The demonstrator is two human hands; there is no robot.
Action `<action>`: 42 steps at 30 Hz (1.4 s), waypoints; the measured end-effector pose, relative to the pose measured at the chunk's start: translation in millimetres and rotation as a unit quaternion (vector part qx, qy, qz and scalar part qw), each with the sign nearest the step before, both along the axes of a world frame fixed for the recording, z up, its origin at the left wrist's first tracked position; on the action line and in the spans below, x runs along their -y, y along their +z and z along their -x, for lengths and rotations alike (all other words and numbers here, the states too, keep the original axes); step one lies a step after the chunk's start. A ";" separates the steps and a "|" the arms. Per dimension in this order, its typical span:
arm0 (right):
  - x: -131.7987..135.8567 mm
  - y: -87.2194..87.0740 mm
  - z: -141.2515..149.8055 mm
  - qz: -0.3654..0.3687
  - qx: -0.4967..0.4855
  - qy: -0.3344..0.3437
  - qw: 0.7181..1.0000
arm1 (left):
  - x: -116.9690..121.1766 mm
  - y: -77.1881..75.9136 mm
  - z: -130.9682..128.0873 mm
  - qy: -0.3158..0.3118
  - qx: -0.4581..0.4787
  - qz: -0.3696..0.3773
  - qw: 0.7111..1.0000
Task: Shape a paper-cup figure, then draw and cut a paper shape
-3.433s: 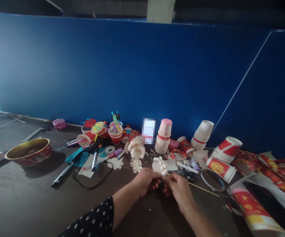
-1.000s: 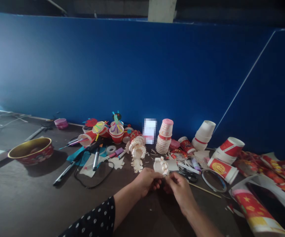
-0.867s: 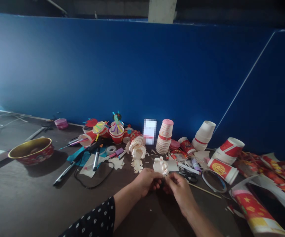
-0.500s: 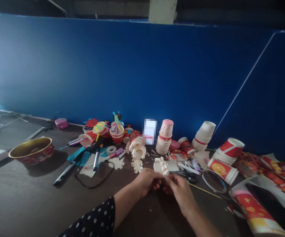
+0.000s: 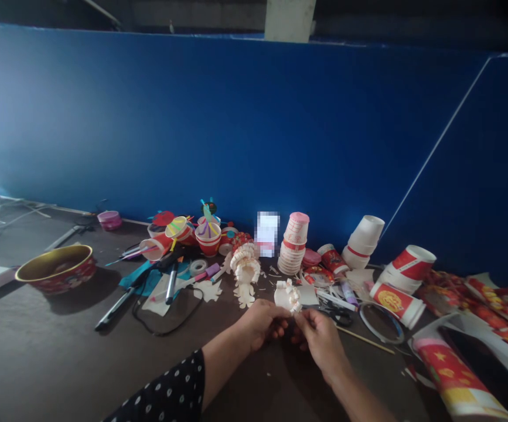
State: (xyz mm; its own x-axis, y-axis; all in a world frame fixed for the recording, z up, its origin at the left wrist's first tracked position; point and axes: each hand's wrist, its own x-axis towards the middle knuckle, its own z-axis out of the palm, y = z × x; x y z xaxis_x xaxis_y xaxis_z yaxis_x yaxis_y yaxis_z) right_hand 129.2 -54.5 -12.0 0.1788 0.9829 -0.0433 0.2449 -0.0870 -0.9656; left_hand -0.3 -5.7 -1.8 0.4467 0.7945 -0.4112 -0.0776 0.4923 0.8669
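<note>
The person's left hand [image 5: 260, 323], below a black sleeve with white dots [image 5: 161, 390], and the right hand [image 5: 319, 340] were close together above the dark table [image 5: 38, 351]. Both hands were nearly closed, and their fingers pinched the lower edge of a curled white paper piece [image 5: 286, 296], which they held just above the table. The grip hid part of the paper.

Just beyond the hands lay black-handled scissors [image 5: 339, 317], and a thin wooden skewer [image 5: 363, 340] lay to the right. Farther right there was a long red paper tube [image 5: 451, 375] with a yellow pattern, and a red cup [image 5: 396, 303] lying on its side. To the left stood a cut white paper cup [image 5: 245, 272] with curled strips, and beyond it lay a black marker [image 5: 115, 308] and a red and gold bowl [image 5: 55, 268]. Farther back stood a stack of paper cups [image 5: 293, 243], in front of a blue wall [image 5: 192, 117].
</note>
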 end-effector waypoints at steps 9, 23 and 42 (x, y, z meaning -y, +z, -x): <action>0.2 0.0 0.0 -0.033 0.007 -0.006 0.999 | -2.1 3.0 0.7 -0.008 0.017 0.067 0.998; 2.1 5.6 0.7 -0.085 0.066 -0.011 0.994 | 4.2 6.7 -2.6 -0.014 0.018 0.042 0.999; 1.8 0.3 1.7 -0.045 0.002 -0.001 0.999 | 3.4 1.3 -2.6 0.008 0.016 -0.012 1.000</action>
